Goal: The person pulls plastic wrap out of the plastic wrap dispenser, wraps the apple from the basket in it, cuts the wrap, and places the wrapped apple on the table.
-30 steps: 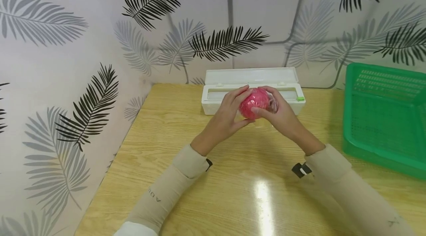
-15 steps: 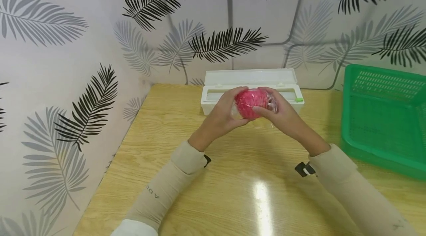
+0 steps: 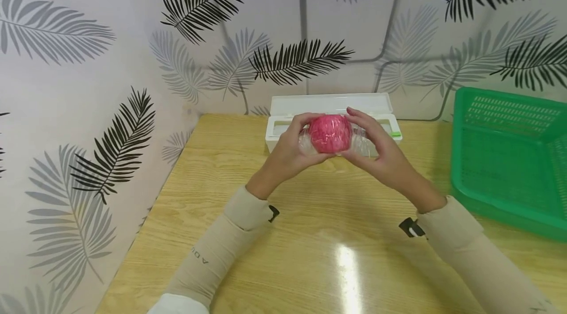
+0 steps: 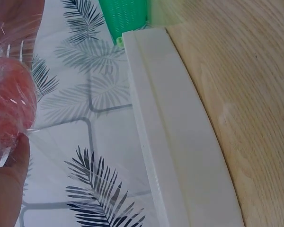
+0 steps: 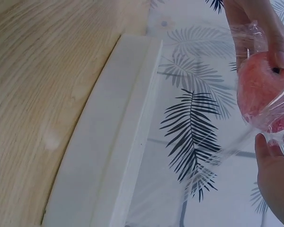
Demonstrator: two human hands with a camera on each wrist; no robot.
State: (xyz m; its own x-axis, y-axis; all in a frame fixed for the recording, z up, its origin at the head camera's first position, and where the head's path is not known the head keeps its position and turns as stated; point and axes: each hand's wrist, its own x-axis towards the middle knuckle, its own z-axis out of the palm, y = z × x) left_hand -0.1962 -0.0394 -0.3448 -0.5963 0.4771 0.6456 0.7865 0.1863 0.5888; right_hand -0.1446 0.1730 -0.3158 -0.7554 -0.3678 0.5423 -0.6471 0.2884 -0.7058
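Observation:
A pink-red apple (image 3: pixel 331 133) wrapped in clear cling film (image 3: pixel 362 143) is held up between both hands, in front of a white cling film dispenser (image 3: pixel 276 142). My left hand (image 3: pixel 290 151) grips the apple from the left; in the right wrist view its thumb presses beside the dark stem hollow. My right hand (image 3: pixel 382 159) spans the right side, with fingers above and thumb low against the apple. Loose film bunches between that palm and the fruit. Both wrist views show the wrapped apple (image 4: pixel 10 101) at the frame's edge, its film creased.
Behind the hands, the dispenser's lid (image 3: pixel 330 103) stands raised, and a small green tab (image 3: pixel 395 134) sits at its right end. A green plastic basket (image 3: pixel 505 213) stands at the right of the wooden table (image 3: pixel 305 255). A leaf-patterned wall rises behind.
The apple has shifted slightly left and turned. My right thumb has slid from the apple's front to its lower edge, and the right fingers have spread, exposing more film at that side.

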